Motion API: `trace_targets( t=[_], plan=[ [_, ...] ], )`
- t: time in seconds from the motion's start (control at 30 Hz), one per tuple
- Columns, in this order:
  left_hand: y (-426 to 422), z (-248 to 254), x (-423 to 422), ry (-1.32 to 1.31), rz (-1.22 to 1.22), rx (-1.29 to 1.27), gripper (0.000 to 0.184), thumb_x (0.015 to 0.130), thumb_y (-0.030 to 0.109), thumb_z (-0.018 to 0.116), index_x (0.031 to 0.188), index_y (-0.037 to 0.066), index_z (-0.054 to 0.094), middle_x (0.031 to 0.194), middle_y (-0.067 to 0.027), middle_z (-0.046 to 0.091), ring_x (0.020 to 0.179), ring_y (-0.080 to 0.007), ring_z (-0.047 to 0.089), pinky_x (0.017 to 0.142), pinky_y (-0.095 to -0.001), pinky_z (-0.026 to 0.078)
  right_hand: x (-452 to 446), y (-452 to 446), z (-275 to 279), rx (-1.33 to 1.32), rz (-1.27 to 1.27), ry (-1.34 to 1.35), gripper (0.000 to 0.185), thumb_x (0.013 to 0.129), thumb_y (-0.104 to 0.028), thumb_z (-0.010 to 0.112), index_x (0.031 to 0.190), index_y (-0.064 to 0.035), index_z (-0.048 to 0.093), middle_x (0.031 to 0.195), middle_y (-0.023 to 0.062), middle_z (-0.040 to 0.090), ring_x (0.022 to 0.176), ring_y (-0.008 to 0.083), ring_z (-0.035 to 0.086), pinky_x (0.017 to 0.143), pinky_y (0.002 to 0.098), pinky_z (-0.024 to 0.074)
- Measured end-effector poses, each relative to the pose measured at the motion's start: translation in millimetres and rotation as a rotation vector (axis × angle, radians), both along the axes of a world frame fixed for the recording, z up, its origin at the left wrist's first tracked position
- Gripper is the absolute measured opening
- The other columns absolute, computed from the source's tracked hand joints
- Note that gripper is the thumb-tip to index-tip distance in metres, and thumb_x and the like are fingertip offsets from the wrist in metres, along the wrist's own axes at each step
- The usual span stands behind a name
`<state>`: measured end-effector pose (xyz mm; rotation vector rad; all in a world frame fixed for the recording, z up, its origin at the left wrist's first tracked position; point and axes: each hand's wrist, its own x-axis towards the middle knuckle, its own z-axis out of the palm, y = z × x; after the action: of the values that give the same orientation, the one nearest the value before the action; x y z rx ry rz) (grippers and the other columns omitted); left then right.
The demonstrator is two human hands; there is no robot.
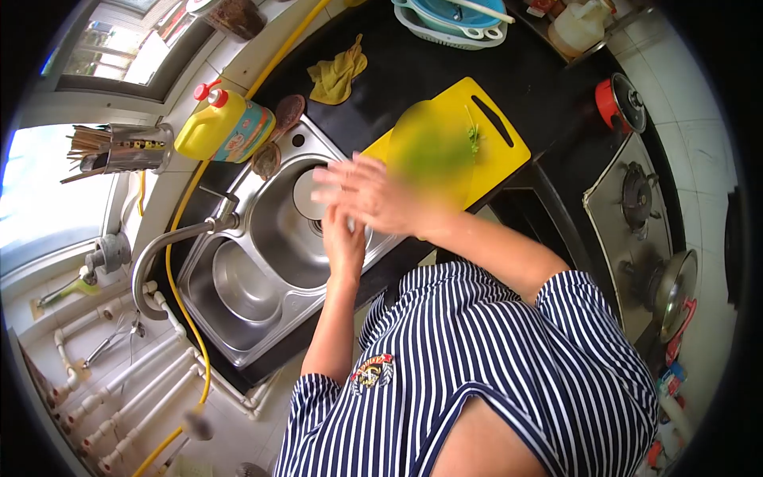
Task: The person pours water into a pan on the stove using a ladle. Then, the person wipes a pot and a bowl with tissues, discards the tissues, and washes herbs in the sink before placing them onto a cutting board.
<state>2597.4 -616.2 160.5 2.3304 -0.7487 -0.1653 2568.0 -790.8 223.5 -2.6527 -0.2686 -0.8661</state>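
Observation:
My right hand (373, 195) is stretched out over the right sink bowl (274, 242), fingers apart and smeared by motion. Just below it, my left hand (344, 248) is raised against or close under the right palm; its fingers are mostly hidden. A white round dish-like thing (307, 195) shows in the sink behind my fingertips. Beside my right hand lies a yellow cutting board (497, 163) across the counter edge. Green leafy bits (474, 138) lie on it, next to a blurred green patch (433, 151) I cannot make out.
A metal basin (246, 278) sits in the left sink bowl, near the curved faucet (147, 254). Behind the sink stand a yellow detergent jug (218, 131) and a chopstick holder (139, 149). A yellow cloth (338, 74), blue basins (461, 16) and a red pot (620, 103) are farther off.

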Motion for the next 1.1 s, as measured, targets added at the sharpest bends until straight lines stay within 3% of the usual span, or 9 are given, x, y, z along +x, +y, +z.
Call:
trace_targets(
  t=[0.07,0.13,0.23,0.33,0.43,0.57,0.73,0.93,1.1],
  plan=[
    [47,-19,-2,0.052,0.102,0.157,0.042,0.097,0.023,0.059,0.133,0.001,0.054,0.138,-0.0186,0.052,0.131,-0.0387,0.045,0.109,-0.0454,0.037,-22,22,-2,0.654,0.196,0.091,0.026,0.095,-0.02,0.062,0.117,-0.0063,0.064,0.115,0.019,0.066,0.097,0.0306,0.069,0.085,0.0363,0.0552],
    [94,-48,-11,-0.056,0.108,0.286,0.049,0.101,0.034,0.053,0.138,0.003,0.05,0.14,-0.0184,0.051,0.136,-0.0388,0.04,0.114,-0.0472,0.031,-51,27,-18,1.181,0.135,0.47,0.016,0.098,-0.02,0.06,0.105,-0.0067,0.065,0.08,0.0058,0.068,0.065,0.0137,0.065,0.055,0.028,0.0508],
    [137,-68,-29,0.094,0.07,0.508,0.06,0.104,0.048,0.037,0.144,0.005,0.044,0.144,-0.0179,0.049,0.143,-0.0377,0.032,0.119,-0.0518,0.02,-78,30,-30,1.309,-0.182,0.292,0.035,0.103,-0.035,0.052,0.088,-0.005,0.061,0.068,-0.0004,0.058,0.052,0.0072,0.052,0.049,0.0236,0.0462],
    [131,-66,-29,0.09,0.009,0.448,0.057,0.104,0.048,0.037,0.144,0.009,0.046,0.142,-0.0177,0.052,0.142,-0.034,0.037,0.118,-0.0501,0.022,-107,14,-36,1.264,-0.299,0.338,0.05,0.105,-0.043,0.043,0.071,-0.0076,0.052,0.058,-0.0004,0.051,0.046,0.008,0.049,0.048,0.0234,0.0459],
    [128,-69,-32,-0.035,0.017,0.497,0.052,0.104,0.046,0.038,0.14,0.012,0.051,0.135,-0.0149,0.058,0.136,-0.0312,0.044,0.115,-0.0488,0.026,-136,9,-28,1.612,-0.259,0.183,0.063,0.108,-0.045,0.035,0.058,-0.0085,0.046,0.053,0.0017,0.049,0.044,0.0095,0.048,0.052,0.0254,0.0485],
    [129,-74,-29,-0.122,0.01,0.405,0.045,0.102,0.038,0.042,0.12,0.005,0.066,0.11,-0.0181,0.069,0.107,-0.0366,0.061,0.097,-0.0455,0.043,-172,12,-48,1.746,-0.536,0.024,0.048,0.107,-0.045,0.037,0.106,-0.0016,0.057,0.076,0.0072,0.062,0.055,0.0106,0.056,0.061,0.0284,0.0541],
    [123,-75,-32,-0.131,0.052,0.521,0.045,0.103,0.036,0.04,0.092,0.005,0.072,0.08,-0.0171,0.07,0.078,-0.0388,0.065,0.074,-0.0483,0.05,-230,21,-121,1.973,-0.838,0.013,0.031,0.104,-0.028,0.047,0.113,0.0002,0.056,0.092,0.0099,0.064,0.062,0.0112,0.058,0.066,0.0311,0.0552],
    [127,-79,-27,0.163,0.171,0.413,0.055,0.103,0.044,0.042,0.105,-0.003,0.072,0.081,-0.0086,0.071,0.061,-0.0167,0.052,0.059,-0.0336,0.042,-290,73,-285,2.016,-0.95,0.561,0.024,0.1,-0.016,0.053,0.115,0.0029,0.056,0.097,0.0118,0.064,0.072,0.0161,0.061,0.071,0.0297,0.0549],
    [147,-84,-9,0.146,0.119,0.367,0.053,0.102,0.04,0.044,0.082,-0.006,0.059,0.065,-0.0022,0.04,0.061,-0.0137,0.031,0.055,-0.0342,0.025,-280,134,-381,2.214,-0.972,0.521,0.023,0.096,-0.016,0.058,0.111,0.0007,0.061,0.099,0.0116,0.067,0.077,0.0184,0.065,0.07,0.0311,0.056]
  ],
)
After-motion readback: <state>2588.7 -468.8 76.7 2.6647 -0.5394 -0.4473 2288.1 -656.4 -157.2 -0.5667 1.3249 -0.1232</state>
